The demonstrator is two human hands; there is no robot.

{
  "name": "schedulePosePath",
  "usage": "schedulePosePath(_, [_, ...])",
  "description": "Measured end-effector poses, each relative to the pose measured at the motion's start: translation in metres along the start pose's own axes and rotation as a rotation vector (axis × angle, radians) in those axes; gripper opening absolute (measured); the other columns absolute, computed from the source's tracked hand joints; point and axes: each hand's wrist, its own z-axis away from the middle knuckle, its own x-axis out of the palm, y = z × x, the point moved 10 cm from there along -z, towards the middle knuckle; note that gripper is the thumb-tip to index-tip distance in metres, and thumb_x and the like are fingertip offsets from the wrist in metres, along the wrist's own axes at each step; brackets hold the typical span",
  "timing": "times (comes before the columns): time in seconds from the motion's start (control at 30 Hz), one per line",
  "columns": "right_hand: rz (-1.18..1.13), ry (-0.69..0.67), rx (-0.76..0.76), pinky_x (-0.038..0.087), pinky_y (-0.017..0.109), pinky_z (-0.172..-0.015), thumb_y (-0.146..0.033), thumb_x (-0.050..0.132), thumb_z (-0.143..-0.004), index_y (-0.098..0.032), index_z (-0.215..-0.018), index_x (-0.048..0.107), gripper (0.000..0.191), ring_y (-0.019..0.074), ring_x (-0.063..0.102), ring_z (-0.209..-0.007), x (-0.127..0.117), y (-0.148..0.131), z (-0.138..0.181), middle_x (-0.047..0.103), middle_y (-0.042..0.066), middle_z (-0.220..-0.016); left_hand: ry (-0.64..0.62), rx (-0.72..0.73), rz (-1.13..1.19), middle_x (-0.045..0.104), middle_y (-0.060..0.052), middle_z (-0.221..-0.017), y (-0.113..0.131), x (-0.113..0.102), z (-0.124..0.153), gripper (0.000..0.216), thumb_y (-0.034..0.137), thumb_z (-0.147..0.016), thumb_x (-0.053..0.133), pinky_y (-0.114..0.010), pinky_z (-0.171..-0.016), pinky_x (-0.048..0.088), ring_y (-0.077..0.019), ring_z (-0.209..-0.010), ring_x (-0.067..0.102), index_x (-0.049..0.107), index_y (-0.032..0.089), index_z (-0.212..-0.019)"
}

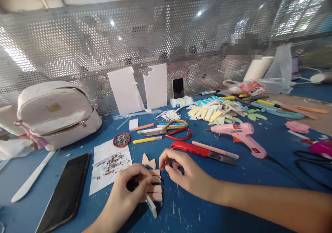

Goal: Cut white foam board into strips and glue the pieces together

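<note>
My left hand (129, 188) is over a small flat piece of peach and black strips (155, 188) on the blue table, thumb and fingertips pressed together at its upper part. What they pinch is too small to make out. A translucent whitish strip (151, 206) juts out below the left thumb. Just right of the piece, my right hand (186, 172) has its fingers curled in, thumb near the index fingertip; anything between them is hidden. Two pointed peach bits (148, 161) lie above the piece. Left of it are a paper (97, 177) with scattered beads (112, 163) and a red-rimmed bead dish (121, 140).
Beyond my right hand lie a red-handled knife (192, 149), scissors (178, 131) and a pink glue gun (238, 132) with its cord. Paper strips (212, 110) are heaped behind. On the left are a phone (64, 188), a white plastic knife (33, 177) and a white backpack (57, 115).
</note>
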Motion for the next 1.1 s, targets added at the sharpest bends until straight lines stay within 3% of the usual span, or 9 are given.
schedulePosePath(0.23, [-0.046,0.018,0.0,0.033,0.023,-0.052,-0.009,0.047,-0.087,-0.019,-0.089,0.058,0.015,0.0093,0.04,-0.056,-0.003,0.001,-0.002,0.058,-0.002,-0.081,-0.012,0.024,-0.012,0.064,-0.003,-0.077,0.012,-0.004,0.0,0.021,0.03,-0.089,0.057,-0.028,-0.07,0.044,-0.0176,-0.074,0.058,0.068,0.02,-0.075])
schedulePosePath(0.53, [-0.075,0.028,-0.01,0.034,0.023,-0.054,-0.008,0.045,-0.088,-0.018,-0.087,0.058,0.017,0.0105,0.046,-0.062,-0.004,0.002,-0.003,0.059,-0.001,-0.082,0.042,0.077,-0.018,0.06,-0.002,-0.072,0.033,-0.019,0.003,0.024,0.032,-0.09,0.057,-0.028,-0.069,0.039,-0.018,-0.073,0.054,0.065,0.02,-0.071])
schedulePosePath(0.9, [-0.09,0.047,-0.017,0.035,0.022,-0.057,-0.007,0.046,-0.086,-0.018,-0.084,0.058,0.017,0.0115,0.05,-0.067,-0.005,0.002,-0.003,0.06,-0.001,-0.082,0.099,0.032,0.091,0.061,-0.002,-0.07,0.054,-0.04,0.008,0.027,0.04,-0.087,0.061,-0.027,-0.067,0.039,-0.0181,-0.071,0.054,0.066,0.019,-0.069])
schedulePosePath(1.1, [-0.058,0.024,-0.028,0.034,0.023,-0.057,-0.01,0.046,-0.088,-0.019,-0.085,0.058,0.016,0.012,0.05,-0.067,-0.003,-0.003,-0.001,0.061,-0.001,-0.083,0.109,0.032,0.133,0.061,-0.001,-0.07,0.056,-0.04,0.01,0.026,0.039,-0.086,0.063,-0.027,-0.068,0.039,-0.0175,-0.07,0.054,0.065,0.019,-0.069])
